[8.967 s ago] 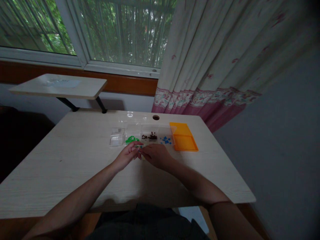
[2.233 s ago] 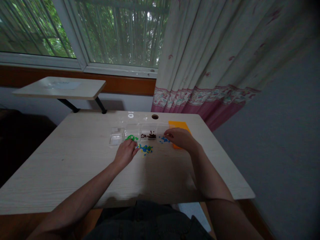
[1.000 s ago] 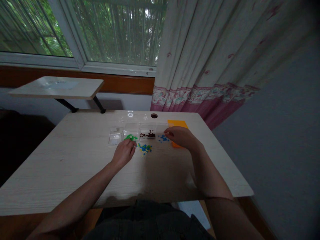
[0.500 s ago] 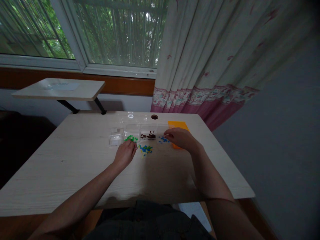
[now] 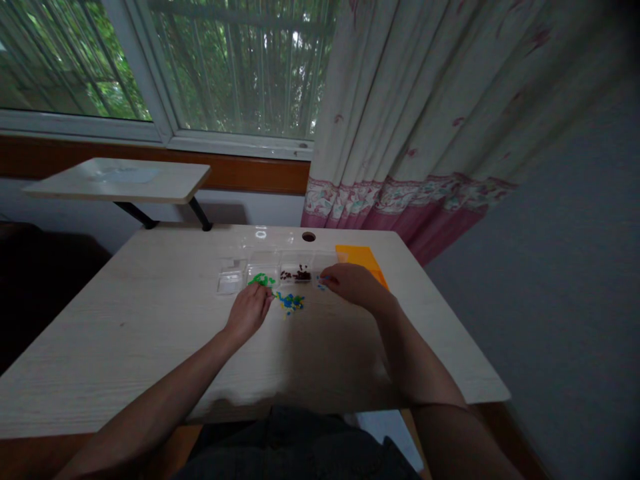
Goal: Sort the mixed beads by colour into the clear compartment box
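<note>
Risk: your right hand [image 5: 353,283], fingers bent down over the small blue pieces [image 5: 321,287], could scatter them if it dips. Left hand [image 5: 249,308], fingers curled, sits just left of the mixed blue-yellow-green pile [image 5: 291,302] on the pale wood-grain tabletop [image 5: 145,303]. Can't tell either grip's opening or contents.

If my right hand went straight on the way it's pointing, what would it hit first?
Your right hand would probably meet the blue pieces first, then the clear compartment holding dark brown pieces, though depth is unclear; it might pass above.

No legible text, labels, numbers, signs
</note>
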A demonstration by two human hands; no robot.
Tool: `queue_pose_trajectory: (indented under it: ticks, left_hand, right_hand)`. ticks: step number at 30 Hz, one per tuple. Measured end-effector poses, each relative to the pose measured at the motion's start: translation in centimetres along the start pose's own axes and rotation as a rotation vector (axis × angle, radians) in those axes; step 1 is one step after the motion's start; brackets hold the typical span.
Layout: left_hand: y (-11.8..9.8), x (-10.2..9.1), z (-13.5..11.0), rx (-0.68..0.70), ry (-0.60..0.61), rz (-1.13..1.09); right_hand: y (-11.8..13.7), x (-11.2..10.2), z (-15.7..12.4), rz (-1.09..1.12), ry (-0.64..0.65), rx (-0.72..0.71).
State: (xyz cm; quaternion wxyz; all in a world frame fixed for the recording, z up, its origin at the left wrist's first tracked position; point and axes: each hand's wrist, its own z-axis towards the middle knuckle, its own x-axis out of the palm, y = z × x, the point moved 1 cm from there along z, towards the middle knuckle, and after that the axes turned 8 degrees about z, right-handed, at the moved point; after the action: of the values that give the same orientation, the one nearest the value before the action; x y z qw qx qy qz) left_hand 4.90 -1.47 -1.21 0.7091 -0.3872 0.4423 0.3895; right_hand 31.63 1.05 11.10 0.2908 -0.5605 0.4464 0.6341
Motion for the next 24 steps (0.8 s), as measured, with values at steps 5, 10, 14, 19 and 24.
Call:
queue_pose_trajectory:
  ticks: [5,10,14,19,24]
  left_hand:
    - [0.7,-0.2,0.2,-0.069,-0.099,-0.298]
    - [0.7,-0.4,0.5,-0.211,-0.074,-0.725]
    - [0.0,-0.3,0.4,-0.389,0.124,-1.189]
    - [-0.7,0.0,0.3,-0.444,0.202,-1.537]
    - [-1.3,-0.1,0.2,-0.388,0.238,-1.635]
  right_hand:
    - [2.4,2.0,1.1,0.048,0.013,-0.096]
    - [4.4,4.5,1.9,0.17,-0.085,-0.289]
    - [5.0,5.9,2.0,0.269,-0.208,-0.388]
    - [5.7,7.0,1.8,0.313,-0.278,-0.412]
    - [6.2,7.5,1.7,0.303,-0.281,-0.383]
